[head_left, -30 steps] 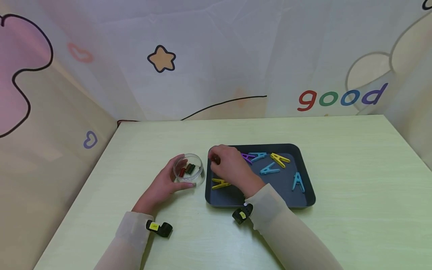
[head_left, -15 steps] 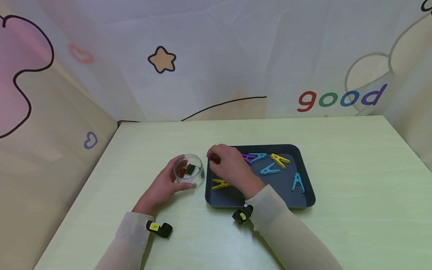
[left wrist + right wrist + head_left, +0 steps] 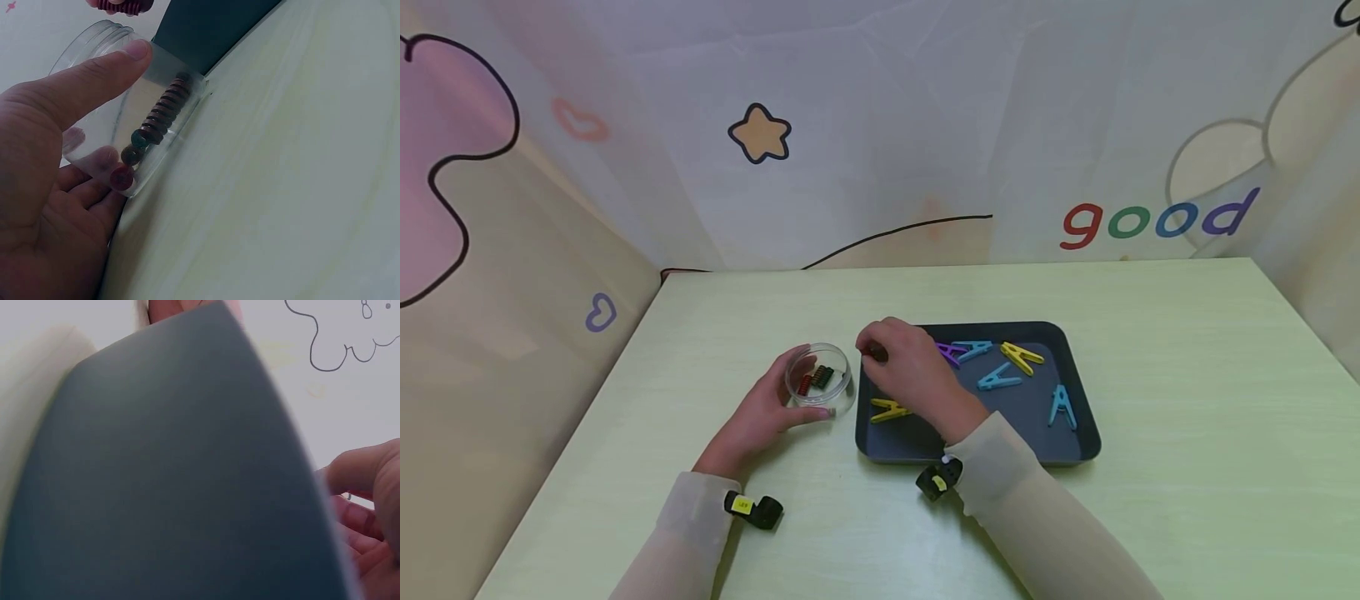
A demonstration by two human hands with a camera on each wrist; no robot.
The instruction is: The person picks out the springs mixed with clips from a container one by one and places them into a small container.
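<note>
My left hand (image 3: 767, 410) holds a clear round jar (image 3: 818, 402), thumb on the near side and fingers on the far side. Inside lie several small coil springs, among them a dark green spring (image 3: 822, 377) and a red spring (image 3: 805, 384). In the left wrist view, springs (image 3: 167, 109) show through the jar wall. Just right of the jar, above the tray's left edge, is my right hand (image 3: 917, 367), its fingers curled. The left wrist view shows its fingertips pinching a dark red spring (image 3: 128, 6). In the right wrist view, the spring is not visible.
The dark grey tray (image 3: 1022, 425) holds several clothespins, including a yellow clothespin (image 3: 890, 409), a purple clothespin (image 3: 951, 352) and a blue clothespin (image 3: 1062, 406). Its outer wall (image 3: 175, 456) fills much of the right wrist view. All stand on a pale table (image 3: 1180, 400) before a printed backdrop.
My right hand has shifted slightly left toward the jar, fingers still curled. The left hand and jar have stayed put, and the clothespins have not moved.
</note>
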